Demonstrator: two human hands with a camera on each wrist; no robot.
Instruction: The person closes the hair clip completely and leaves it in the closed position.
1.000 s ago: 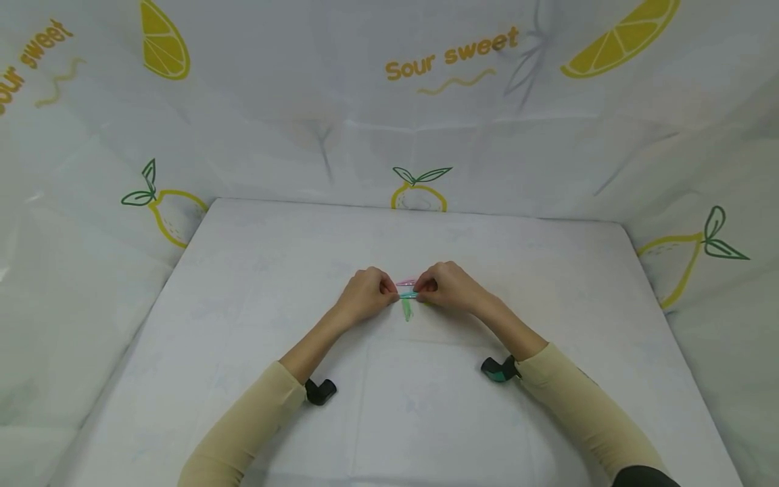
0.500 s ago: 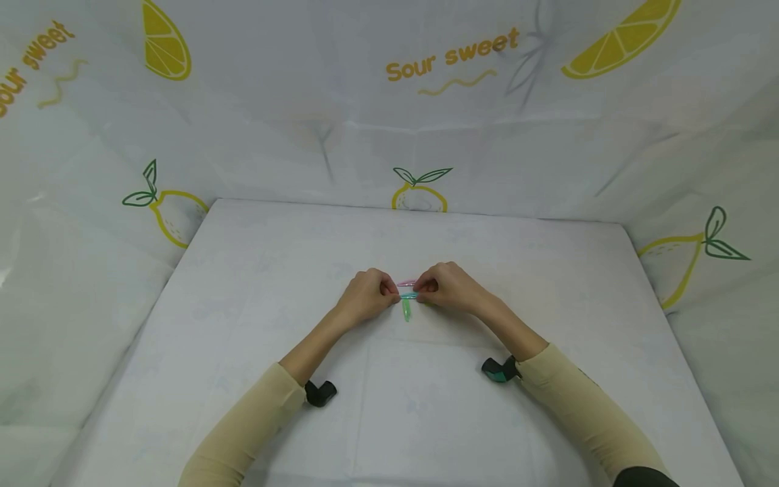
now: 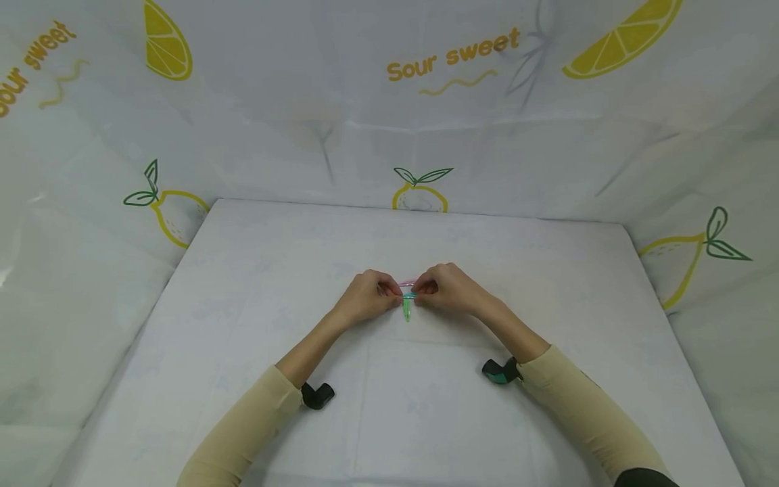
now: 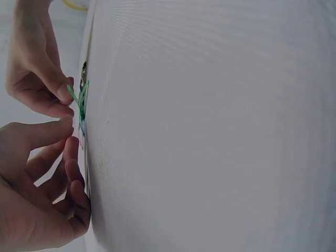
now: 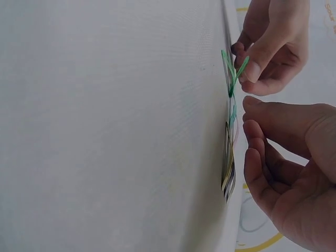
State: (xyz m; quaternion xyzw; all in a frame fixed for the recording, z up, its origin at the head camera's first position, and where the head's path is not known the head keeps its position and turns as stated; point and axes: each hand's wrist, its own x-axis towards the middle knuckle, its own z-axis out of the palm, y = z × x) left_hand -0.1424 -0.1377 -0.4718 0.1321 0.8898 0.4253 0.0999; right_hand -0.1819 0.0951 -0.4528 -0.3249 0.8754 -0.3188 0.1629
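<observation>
In the head view a teal hair clip (image 3: 409, 296) lies crosswise at the middle of the table, mostly hidden by fingertips. My left hand (image 3: 368, 296) pinches its left end with thumb and finger. At the other end, my right hand (image 3: 453, 291) pinches it the same way. A pink hair clip (image 3: 406, 283) lies just beyond, partly covered by the right fingers. Nearer to me a green hair clip (image 3: 407, 311) points toward my body; the right wrist view shows its two arms spread apart. Also there, a yellow and dark hair clip (image 5: 227, 173) lies beside the right hand.
White cloth covers the table (image 3: 420, 419), and its far edge meets a lemon-printed white sheet (image 3: 255, 135). Similar sheeting hangs at both sides. A black wrist camera (image 3: 318, 396) sits by the left sleeve, another wrist camera (image 3: 500, 370) by the right.
My left fingertips have shifted slightly right, closer to the right ones, so less of the teal hair clip shows. The yellow bit below the right fingers is now covered in the head view.
</observation>
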